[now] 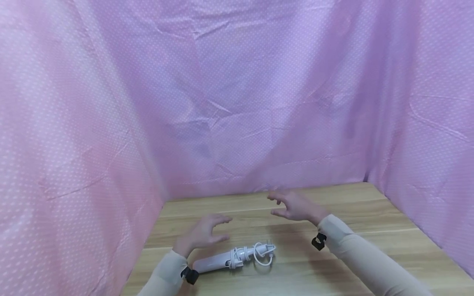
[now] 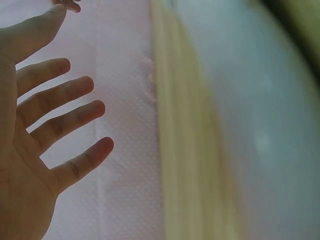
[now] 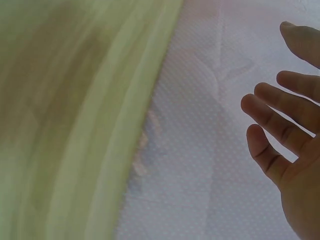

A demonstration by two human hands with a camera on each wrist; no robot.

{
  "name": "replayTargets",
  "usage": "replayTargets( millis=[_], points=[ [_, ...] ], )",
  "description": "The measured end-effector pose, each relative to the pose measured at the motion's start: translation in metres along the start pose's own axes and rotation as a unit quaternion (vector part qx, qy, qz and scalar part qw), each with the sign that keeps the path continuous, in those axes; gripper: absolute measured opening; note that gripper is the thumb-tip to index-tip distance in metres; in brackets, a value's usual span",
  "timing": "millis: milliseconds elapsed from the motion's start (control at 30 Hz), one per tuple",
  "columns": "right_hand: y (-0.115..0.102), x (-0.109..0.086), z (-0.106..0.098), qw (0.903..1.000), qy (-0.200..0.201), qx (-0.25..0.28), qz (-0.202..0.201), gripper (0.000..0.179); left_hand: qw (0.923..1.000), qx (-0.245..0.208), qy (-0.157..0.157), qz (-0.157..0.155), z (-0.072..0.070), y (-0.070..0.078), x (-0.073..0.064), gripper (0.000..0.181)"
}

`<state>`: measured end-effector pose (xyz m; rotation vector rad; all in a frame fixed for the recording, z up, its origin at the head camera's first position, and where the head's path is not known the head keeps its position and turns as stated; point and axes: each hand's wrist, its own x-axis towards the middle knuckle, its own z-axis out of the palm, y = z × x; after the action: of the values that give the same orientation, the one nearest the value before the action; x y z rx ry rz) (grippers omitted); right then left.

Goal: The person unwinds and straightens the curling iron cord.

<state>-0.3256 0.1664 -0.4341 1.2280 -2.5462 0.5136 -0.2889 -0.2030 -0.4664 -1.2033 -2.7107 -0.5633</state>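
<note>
1. The white wand (image 1: 212,262) lies on the table (image 1: 374,226), nearer its left edge than its right and well short of the far edge. It slants, thick end toward the left edge, slim end toward the middle; the table seems to bear its whole weight.
2. The cord (image 1: 232,260) is wound round the wand's middle, probably to keep it bundled. A looser loop stands out by the slim end, where the plug (image 1: 271,255) sits with its prongs toward the far edge.
3. The left hand (image 1: 201,232) is just beyond the wand, on the far-edge side. Its fingers are spread wide, thumb apart, and grip nothing. Whether its wrist camera (image 1: 190,275) touches the thick end, I cannot tell.
4. The right hand (image 1: 296,206) is nearer the far edge, well apart from the wand. Its fingers are slightly bent and parted, thumb away, with nothing in them.
5. Pink dotted cloth (image 1: 259,102) hangs along the far, left and right edges, likely as a screen.
6. No container shows in any view; the wand rests directly on the wood.
</note>
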Motion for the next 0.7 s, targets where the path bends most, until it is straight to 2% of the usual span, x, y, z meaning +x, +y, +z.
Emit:
replayTargets(
  millis=[133,367,467,567,700],
  points=[
    [-0.002,-0.007,0.014,0.9997,-0.001,0.022,0.007,0.046,0.9998,-0.014,-0.008,-0.012,0.011,0.000,-0.009,0.057],
    [-0.008,-0.017,0.032,0.9971,-0.027,0.066,0.026,0.045,0.9972,-0.049,-0.032,-0.047,0.024,-0.002,-0.022,0.052],
    [-0.011,-0.021,0.040,0.9964,-0.025,0.075,0.030,0.043,0.9958,-0.072,-0.038,-0.043,0.031,-0.005,-0.025,0.053],
    [-0.014,-0.025,0.048,0.9965,-0.015,0.081,0.014,0.040,0.9959,-0.077,-0.036,-0.031,0.038,-0.009,-0.027,0.054],
    [-0.017,-0.030,0.059,0.9944,-0.028,0.101,0.014,0.038,0.9958,-0.079,-0.037,-0.027,0.047,-0.012,-0.030,0.053]
  ],
)
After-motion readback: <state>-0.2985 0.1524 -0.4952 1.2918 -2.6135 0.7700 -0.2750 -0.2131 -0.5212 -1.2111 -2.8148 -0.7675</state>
